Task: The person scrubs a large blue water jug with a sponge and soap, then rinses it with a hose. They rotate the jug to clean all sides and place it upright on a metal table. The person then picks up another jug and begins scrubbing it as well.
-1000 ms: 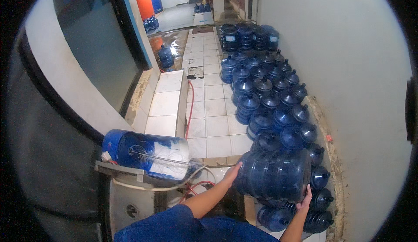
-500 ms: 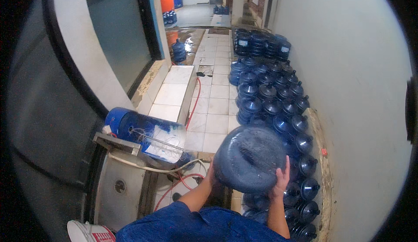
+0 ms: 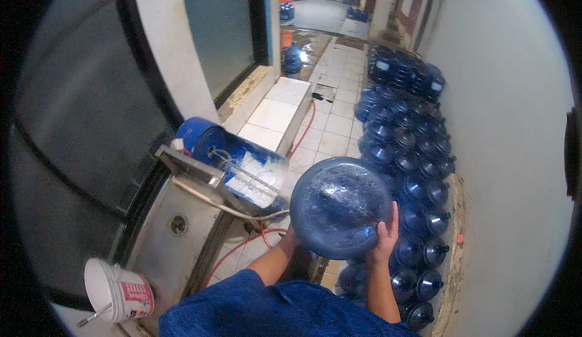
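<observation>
Blue bottle point(image 3: 341, 208): base facing up
Left hand point(image 3: 291, 237): holding bottle's left, finger spread hidden
Right hand point(image 3: 384, 239): fingers partly spread, holding bottle's right side

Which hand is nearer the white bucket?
Left. The left hand is right of the bucket, holding the jug from the left; the right hand is farther, across the jug.

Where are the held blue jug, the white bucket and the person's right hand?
Blue jug point(image 3: 341, 208): head view, middle of the round end facing the camera.
White bucket point(image 3: 136, 299): head view, printed label on its outer wall.
Right hand point(image 3: 383, 242): head view, back of the palm below the thumb.
</observation>
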Tool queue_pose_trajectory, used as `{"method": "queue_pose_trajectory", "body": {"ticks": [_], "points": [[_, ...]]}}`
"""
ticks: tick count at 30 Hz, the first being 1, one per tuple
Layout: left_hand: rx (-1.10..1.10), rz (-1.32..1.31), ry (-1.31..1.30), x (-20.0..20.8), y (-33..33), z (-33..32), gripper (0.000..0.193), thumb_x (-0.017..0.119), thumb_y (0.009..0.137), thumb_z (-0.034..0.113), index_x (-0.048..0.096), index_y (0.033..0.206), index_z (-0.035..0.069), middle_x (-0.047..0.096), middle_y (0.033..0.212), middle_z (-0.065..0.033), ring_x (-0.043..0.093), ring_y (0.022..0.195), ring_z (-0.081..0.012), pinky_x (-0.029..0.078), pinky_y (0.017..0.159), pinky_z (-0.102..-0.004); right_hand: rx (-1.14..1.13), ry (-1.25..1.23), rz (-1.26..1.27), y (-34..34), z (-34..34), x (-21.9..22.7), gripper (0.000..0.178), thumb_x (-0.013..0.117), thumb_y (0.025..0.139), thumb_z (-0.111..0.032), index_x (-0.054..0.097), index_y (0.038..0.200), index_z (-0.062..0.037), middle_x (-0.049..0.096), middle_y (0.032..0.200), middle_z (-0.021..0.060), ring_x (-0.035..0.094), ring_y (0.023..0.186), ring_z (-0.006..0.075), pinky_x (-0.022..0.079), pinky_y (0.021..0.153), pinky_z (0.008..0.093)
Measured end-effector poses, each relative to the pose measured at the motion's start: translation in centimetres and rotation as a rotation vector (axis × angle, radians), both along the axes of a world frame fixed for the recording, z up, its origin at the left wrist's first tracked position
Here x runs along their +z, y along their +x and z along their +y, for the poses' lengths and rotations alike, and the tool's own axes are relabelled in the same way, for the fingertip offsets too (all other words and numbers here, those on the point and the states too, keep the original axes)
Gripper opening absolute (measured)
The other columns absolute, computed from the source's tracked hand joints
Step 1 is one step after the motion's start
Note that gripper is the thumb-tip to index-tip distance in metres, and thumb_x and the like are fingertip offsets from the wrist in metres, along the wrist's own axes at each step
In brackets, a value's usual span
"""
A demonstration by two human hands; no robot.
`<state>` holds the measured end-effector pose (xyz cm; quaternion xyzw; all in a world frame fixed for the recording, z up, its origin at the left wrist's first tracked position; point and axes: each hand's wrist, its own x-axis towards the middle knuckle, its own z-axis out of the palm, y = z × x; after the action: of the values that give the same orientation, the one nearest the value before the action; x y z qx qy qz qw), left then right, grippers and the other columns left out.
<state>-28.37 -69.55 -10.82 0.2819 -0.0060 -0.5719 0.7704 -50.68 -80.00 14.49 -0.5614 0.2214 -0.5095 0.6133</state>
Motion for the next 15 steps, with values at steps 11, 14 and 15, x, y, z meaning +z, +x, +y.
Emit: {"method": "queue_pose_trajectory", "body": {"ticks": [11,14,15], "points": [[0.395,-0.029,0.46,14.8,5.1,8.5,0.084,0.043,0.097,0.073,0.051,0.146,0.004,0.06,0.141,-0.0125,0.059,0.126,-0.0272,0.045,0.109,-0.044,0.328,0.127,-0.248,6.0,-2.2,2.7,0.081,0.057,0.094,-0.047,0.033,0.156,-0.0023,0.048,0.15,0.0182,0.048,0.134,0.0355,0.038,0.113,0.0505],[0.62,-0.272,0.487,17.5,7.7,13.9,0.08,0.052,0.096,0.066,0.052,0.143,0.002,0.058,0.139,-0.0131,0.055,0.126,-0.026,0.039,0.11,-0.0397,0.505,0.434,-0.376,7.9,-0.9,3.0,0.067,0.044,0.101,-0.046,0.04,0.152,-0.0043,0.05,0.147,0.0189,0.049,0.132,0.04,0.039,0.112,0.055],[0.721,-0.314,0.458,19.0,8.3,16.1,0.078,0.055,0.095,0.064,0.053,0.141,0.001,0.058,0.138,-0.0132,0.055,0.124,-0.0257,0.038,0.11,-0.0392,0.549,0.529,-0.402,9.0,0.0,3.2,0.064,0.041,0.102,-0.046,0.042,0.151,-0.0045,0.05,0.147,0.0191,0.049,0.132,0.0408,0.039,0.112,0.0559]]}}
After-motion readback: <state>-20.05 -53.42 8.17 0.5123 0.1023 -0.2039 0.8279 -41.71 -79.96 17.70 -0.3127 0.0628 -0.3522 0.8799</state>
